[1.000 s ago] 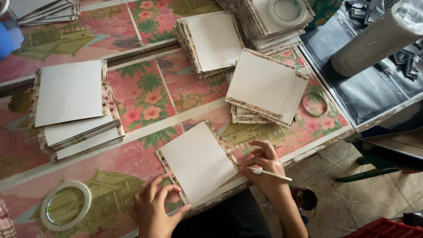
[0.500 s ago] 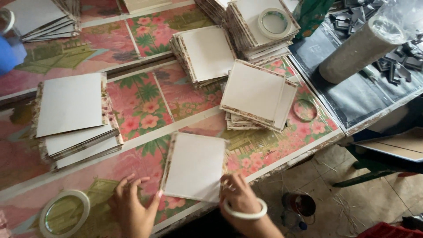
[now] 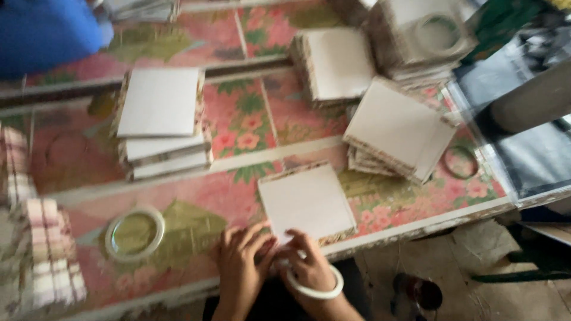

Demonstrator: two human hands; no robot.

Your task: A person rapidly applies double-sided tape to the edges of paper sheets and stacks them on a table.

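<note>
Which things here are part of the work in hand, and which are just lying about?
In hand: left hand and right hand at the near corner of the square white cardboard sheet.

Lying about: clear round tape ring; three stacks of white sheets; blue object.

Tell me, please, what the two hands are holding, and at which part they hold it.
Both hands, left hand and right hand, meet at the near corner of the white square board on the table. The picture is blurred, so a true grip cannot be told.
</note>
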